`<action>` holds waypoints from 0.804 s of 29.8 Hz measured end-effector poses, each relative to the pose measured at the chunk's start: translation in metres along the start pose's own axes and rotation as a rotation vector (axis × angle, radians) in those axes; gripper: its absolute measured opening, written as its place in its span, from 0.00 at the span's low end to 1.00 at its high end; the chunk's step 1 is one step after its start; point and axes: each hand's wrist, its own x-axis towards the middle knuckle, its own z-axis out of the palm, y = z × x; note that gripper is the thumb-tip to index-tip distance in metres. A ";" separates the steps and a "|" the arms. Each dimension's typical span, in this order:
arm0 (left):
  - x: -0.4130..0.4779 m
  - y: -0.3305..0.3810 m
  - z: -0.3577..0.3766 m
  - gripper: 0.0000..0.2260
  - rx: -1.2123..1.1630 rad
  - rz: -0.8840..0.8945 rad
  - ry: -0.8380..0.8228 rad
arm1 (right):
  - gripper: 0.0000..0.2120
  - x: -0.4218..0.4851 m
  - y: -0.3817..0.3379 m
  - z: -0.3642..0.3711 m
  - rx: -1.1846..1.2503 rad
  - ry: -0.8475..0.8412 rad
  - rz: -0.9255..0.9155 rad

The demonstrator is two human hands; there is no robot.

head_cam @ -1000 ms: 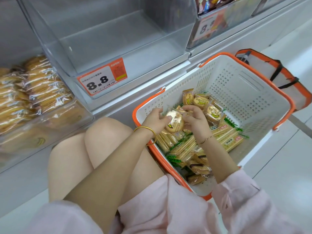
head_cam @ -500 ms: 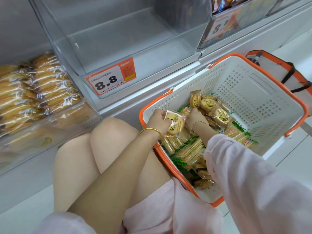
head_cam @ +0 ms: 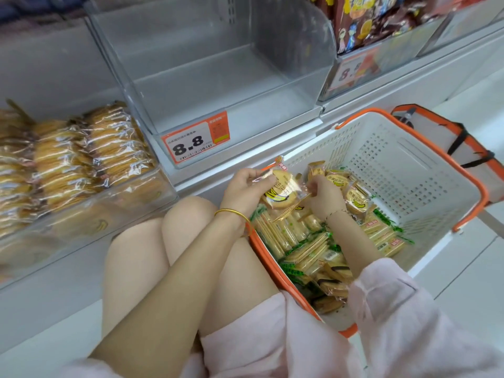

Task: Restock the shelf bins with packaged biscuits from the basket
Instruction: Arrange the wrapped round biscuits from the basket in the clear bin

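Note:
A white basket with an orange rim [head_cam: 425, 170] sits on the floor to my right, holding several wrapped biscuit packs [head_cam: 305, 241]. My left hand [head_cam: 242, 189] grips a round banana-print biscuit pack [head_cam: 281, 190] above the basket's near corner. My right hand [head_cam: 323, 196] reaches into the basket with its fingers curled on another banana-print pack [head_cam: 354, 199]; the grip itself is partly hidden. Straight ahead is a clear shelf bin [head_cam: 218, 85] with nothing in it, marked by an orange 8.8 price tag [head_cam: 195, 140].
A clear bin to the left [head_cam: 81, 165] is full of stacked golden biscuit packs. A bin at upper right [head_cam: 381, 25] holds brown snack bags. An orange-edged bag [head_cam: 463, 137] lies behind the basket. My bare knees are pressed against the shelf base.
My left hand has lifted the round pack slightly up and left, clear of the heap. My right hand has stayed among the packs. The view has shifted so the shelf looks nearer.

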 end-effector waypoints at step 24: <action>-0.036 0.145 -0.288 0.25 0.355 0.390 0.696 | 0.17 -0.093 -0.348 -0.001 -0.161 0.428 -0.968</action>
